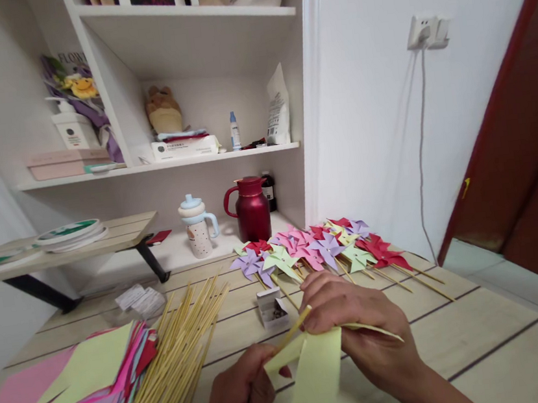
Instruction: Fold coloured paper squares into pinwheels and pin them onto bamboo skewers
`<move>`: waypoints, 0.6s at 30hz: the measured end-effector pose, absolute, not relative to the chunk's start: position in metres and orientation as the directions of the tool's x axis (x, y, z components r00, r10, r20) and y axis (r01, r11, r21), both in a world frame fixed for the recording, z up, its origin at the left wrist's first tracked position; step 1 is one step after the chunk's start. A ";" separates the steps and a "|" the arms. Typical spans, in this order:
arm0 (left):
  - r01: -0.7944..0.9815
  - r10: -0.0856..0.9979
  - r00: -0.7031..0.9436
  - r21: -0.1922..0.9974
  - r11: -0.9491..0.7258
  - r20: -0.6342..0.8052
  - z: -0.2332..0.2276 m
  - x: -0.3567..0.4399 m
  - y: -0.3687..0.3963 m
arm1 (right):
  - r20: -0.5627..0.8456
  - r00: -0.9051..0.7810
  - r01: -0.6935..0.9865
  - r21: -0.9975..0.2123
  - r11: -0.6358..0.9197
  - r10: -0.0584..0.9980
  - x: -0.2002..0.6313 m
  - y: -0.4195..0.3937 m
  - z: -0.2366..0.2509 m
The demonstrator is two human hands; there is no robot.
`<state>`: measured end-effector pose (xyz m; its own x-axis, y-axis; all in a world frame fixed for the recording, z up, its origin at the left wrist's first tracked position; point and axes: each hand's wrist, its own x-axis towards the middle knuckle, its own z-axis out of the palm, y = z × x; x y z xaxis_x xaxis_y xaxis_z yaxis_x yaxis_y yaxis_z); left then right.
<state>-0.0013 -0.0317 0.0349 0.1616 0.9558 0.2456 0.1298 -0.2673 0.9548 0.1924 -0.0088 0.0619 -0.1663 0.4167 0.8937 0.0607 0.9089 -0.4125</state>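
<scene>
A pale yellow paper pinwheel (319, 368), its blades partly folded, is held between my two hands. My right hand (368, 330) grips it from above, fingers bent over its middle and a blade sticking out under the palm. My left hand (245, 387) is closed round a thin wooden stick (293, 329), which slants up to the right towards the fingers of my right hand. One yellow blade touches my left fingertips. My fingers cover the centre of the pinwheel, so whether the stick is joined to it cannot be seen. A small open box of metal pins (273, 311) stands just beyond my hands.
Several finished paper pinwheels (326, 247) lie at the back. On the left are a bundle of wooden sticks (171, 364) and a stack of coloured paper (88, 367). A red jug (253, 210) and a speckled cup (198, 233) stand behind, under shelves (205, 160).
</scene>
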 end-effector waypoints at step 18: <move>-0.035 0.971 0.196 0.991 -0.131 0.135 0.044 0.009 -0.040 | 0.899 -0.142 0.037 -0.414 0.909 0.415 0.188 -0.008 0.063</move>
<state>0.0085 -0.0401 0.0444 0.1963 0.9712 0.1354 -0.0345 -0.1311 0.9908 0.1882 -0.0083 0.0634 -0.1420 0.4151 0.8986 0.0372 0.9094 -0.4142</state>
